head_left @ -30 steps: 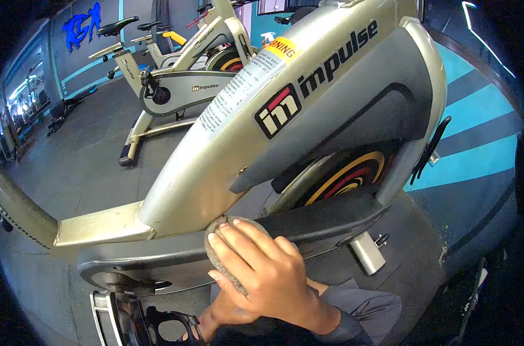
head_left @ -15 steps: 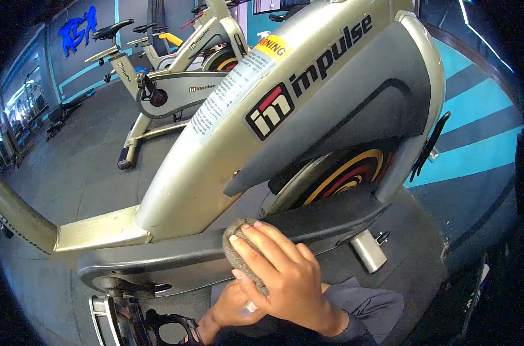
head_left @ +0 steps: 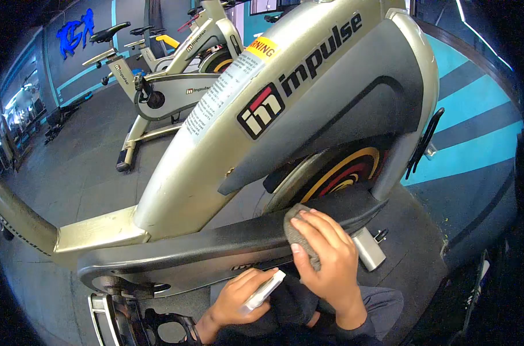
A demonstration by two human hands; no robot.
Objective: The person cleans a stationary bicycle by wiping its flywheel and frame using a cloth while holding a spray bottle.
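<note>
Holding grey cloth [head_left: 294, 233] against black guard [head_left: 187, 247] (wiping prob. underway; done vs. remaining unclear), R hand [head_left: 336, 264] is clamping it w/ fingers; L hand [head_left: 234, 301] is gripping white item [head_left: 263, 292] below guard.

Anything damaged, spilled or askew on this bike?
Nothing spilled or askew. Odd: a small brownish spot on the silver frame, just above the lower tip of the gray panel; it breaks the smooth finish. Chip or fitting, can't tell.
</note>
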